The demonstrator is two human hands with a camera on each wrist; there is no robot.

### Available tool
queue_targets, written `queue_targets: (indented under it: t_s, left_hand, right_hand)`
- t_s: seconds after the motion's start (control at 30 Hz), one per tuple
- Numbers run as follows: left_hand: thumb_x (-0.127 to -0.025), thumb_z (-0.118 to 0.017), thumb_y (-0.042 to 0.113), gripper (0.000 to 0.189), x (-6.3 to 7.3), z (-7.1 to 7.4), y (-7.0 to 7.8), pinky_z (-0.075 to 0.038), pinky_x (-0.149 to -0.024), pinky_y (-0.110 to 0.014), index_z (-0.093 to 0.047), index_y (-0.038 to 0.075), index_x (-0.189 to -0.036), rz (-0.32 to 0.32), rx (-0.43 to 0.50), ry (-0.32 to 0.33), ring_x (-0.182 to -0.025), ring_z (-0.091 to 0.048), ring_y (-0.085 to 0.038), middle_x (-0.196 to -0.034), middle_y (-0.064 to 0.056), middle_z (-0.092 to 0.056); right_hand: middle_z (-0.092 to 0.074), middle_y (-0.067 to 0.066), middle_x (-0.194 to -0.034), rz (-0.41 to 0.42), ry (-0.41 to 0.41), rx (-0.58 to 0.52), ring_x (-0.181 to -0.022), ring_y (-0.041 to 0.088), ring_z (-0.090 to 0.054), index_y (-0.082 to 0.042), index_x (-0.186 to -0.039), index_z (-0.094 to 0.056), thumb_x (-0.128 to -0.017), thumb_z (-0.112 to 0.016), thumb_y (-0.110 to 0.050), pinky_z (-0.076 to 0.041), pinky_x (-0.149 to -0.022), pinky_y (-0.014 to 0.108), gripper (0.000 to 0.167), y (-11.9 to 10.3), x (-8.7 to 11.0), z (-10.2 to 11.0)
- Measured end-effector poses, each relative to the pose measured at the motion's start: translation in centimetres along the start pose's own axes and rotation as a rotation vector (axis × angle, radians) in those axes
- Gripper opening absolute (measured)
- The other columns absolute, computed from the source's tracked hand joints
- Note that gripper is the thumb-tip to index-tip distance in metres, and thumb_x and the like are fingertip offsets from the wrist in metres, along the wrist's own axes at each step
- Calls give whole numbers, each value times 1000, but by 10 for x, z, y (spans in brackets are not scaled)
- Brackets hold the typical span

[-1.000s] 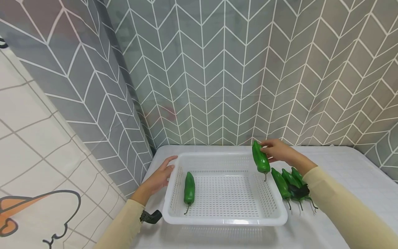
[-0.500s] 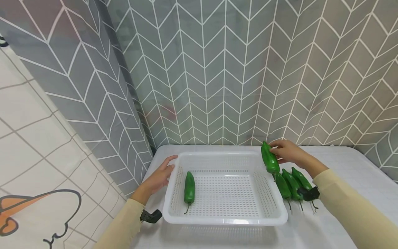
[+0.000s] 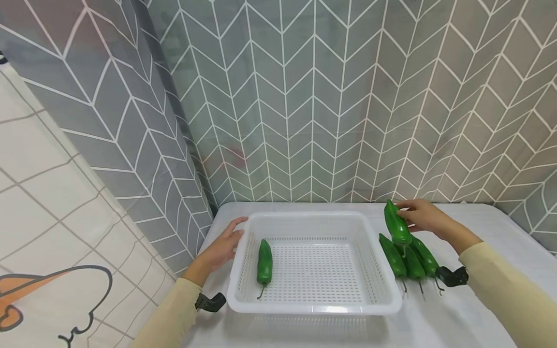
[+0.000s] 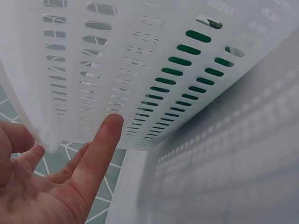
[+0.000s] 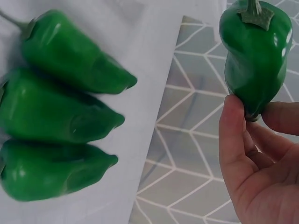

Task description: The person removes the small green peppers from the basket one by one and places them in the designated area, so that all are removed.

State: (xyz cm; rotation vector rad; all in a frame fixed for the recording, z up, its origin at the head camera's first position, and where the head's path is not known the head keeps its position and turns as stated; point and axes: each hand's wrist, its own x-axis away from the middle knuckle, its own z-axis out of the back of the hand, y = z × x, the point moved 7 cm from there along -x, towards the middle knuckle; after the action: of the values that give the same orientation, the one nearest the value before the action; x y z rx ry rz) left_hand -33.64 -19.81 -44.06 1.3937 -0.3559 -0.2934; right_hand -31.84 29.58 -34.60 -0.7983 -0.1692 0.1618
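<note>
My right hand point(image 3: 421, 215) pinches a green pepper point(image 3: 396, 224) between thumb and fingers, above three more green peppers point(image 3: 393, 258) lying side by side on the table. In the right wrist view the held pepper point(image 5: 257, 56) has its stem end up and my fingertips at its narrow end. My left hand point(image 3: 224, 248) rests on the left rim of a white perforated basket point(image 3: 313, 310). From the left wrist view, one finger of the left hand point(image 4: 56, 186) lies against the basket's outer wall point(image 4: 98, 60), with the thumb near the rim. Inside the basket, along its left side, lies one green pepper point(image 3: 264, 263).
The basket stands on a white-covered table point(image 3: 487, 270). A grey chevron-patterned curtain point(image 3: 296, 106) hangs right behind the table, and a white grid-patterned cloth point(image 3: 56, 212) hangs on the left. Black wrist devices point(image 3: 452, 276) sit on both forearms.
My right hand has carried the pepper rightward, from over the basket's right rim to above the three peppers. The left hand, the basket and the pepper inside have stayed in place.
</note>
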Motion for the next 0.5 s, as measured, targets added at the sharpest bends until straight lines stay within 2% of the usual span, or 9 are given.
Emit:
queue_targets:
  t_s: [0.2, 0.5]
  left_hand:
    - [-114, -32, 29, 48, 1, 1, -2, -54, -92, -49, -18, 25, -160, 8, 9, 0, -132, -51, -37, -150, -20, -43]
    - [-113, -32, 30, 49, 1, 1, -2, -55, -91, -47, -19, 26, -160, 10, 13, 7, -131, -52, -35, -150, -20, -43]
  right_hand:
    - [-59, 36, -115, -17, 17, 16, -100, 38, -68, 27, -139, -32, -109, -43, -8, -59, -82, 47, 48, 12, 6, 4]
    - [-59, 37, -114, -56, 42, 39, -102, 41, -66, 28, -138, -32, -109, -41, -8, -58, -84, 50, 47, 32, 12, 12]
